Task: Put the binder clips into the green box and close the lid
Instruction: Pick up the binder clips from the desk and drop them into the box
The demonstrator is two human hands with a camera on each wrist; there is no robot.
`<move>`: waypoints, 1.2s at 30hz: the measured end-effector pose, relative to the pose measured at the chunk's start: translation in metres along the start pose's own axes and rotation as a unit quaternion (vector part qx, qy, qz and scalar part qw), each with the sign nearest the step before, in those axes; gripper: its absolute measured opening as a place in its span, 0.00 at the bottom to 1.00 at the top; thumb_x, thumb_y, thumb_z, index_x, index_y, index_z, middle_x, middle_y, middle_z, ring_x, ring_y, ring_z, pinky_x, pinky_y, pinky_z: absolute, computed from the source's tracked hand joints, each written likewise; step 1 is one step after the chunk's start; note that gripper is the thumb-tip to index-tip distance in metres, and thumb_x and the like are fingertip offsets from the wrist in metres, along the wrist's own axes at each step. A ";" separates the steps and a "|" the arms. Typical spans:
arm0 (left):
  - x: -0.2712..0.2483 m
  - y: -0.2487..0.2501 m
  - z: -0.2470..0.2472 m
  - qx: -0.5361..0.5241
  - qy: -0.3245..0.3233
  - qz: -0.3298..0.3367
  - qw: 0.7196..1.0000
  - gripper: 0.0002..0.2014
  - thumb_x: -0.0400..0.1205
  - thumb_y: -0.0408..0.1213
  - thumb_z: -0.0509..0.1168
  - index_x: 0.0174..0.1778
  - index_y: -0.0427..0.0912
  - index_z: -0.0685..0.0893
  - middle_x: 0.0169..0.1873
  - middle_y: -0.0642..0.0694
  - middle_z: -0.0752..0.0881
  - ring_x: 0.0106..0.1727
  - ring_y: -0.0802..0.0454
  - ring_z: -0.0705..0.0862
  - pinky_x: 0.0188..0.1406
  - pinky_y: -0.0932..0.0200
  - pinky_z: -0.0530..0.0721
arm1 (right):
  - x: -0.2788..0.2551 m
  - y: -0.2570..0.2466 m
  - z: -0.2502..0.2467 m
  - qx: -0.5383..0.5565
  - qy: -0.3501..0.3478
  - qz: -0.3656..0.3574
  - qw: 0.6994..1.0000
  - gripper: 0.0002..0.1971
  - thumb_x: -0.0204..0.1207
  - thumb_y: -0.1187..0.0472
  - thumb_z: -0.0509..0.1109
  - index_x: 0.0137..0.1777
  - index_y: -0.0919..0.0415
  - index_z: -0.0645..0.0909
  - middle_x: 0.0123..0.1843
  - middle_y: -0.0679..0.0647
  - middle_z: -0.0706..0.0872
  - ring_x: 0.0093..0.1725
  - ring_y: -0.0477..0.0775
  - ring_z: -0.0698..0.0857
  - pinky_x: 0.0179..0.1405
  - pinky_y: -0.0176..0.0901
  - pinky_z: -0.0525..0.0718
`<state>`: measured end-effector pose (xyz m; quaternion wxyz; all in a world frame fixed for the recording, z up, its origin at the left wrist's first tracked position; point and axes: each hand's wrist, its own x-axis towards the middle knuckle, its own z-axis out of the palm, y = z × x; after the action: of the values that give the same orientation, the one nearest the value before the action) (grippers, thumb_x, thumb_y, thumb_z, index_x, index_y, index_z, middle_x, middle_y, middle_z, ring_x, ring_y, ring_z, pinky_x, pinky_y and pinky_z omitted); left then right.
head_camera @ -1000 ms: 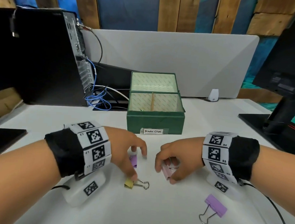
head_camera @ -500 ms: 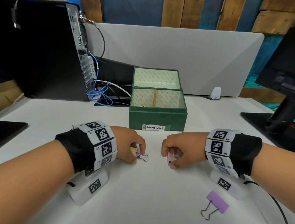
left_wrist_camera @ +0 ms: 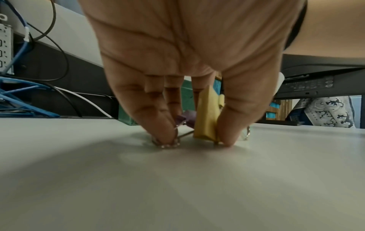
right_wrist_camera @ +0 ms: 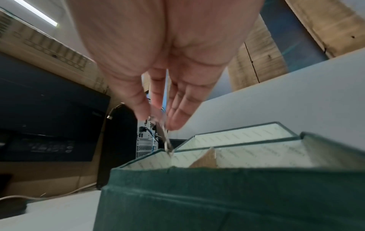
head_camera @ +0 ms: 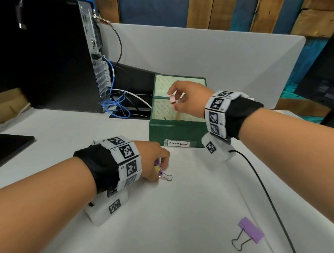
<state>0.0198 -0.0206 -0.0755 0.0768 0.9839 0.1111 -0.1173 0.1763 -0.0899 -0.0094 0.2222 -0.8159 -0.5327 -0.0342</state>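
My right hand (head_camera: 190, 99) pinches a pink binder clip (head_camera: 172, 99) over the open green box (head_camera: 176, 131), above its left compartment. My left hand (head_camera: 153, 162) presses on the surface (head_camera: 187, 203), fingers closed around a yellow clip (left_wrist_camera: 206, 115) and a small purple clip (left_wrist_camera: 187, 119). A larger purple clip (head_camera: 250, 233) lies near me, well apart.

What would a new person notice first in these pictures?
Most striking is the right hand holding a pink binder clip above the open green box at the table's middle. Nearer, the left hand pinches a yellow clip on the white table.
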 end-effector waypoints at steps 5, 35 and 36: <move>0.003 -0.002 0.001 -0.003 0.002 -0.001 1.000 0.14 0.71 0.42 0.73 0.51 0.53 0.81 0.48 0.56 0.74 0.46 0.55 0.76 0.46 0.63 0.74 | 0.013 0.003 0.015 0.025 -0.019 0.027 0.999 0.17 0.76 0.62 0.68 0.65 0.53 0.75 0.59 0.51 0.81 0.56 0.55 0.84 0.54 0.45 0.82; 0.023 -0.028 -0.055 -0.101 0.227 -0.033 0.968 0.07 0.73 0.41 0.73 0.43 0.51 0.82 0.37 0.51 0.80 0.37 0.52 0.79 0.39 0.60 0.79 | -0.156 0.029 -0.003 -0.100 -0.447 0.027 0.889 0.16 0.67 0.53 0.78 0.40 0.43 0.71 0.38 0.45 0.77 0.34 0.45 0.73 0.34 0.34 0.72; 0.026 -0.027 -0.060 -0.124 0.259 -0.030 0.957 0.07 0.73 0.40 0.73 0.43 0.49 0.82 0.37 0.51 0.80 0.37 0.52 0.78 0.38 0.60 0.78 | -0.152 0.031 -0.002 -0.097 -0.440 0.030 0.892 0.15 0.67 0.54 0.77 0.38 0.43 0.70 0.36 0.43 0.77 0.34 0.44 0.73 0.34 0.34 0.72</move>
<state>0.0504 0.0214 -0.0275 0.1635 0.9595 0.1699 0.1541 0.1384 -0.2311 -0.0618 -0.1138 -0.7808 -0.5449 0.2837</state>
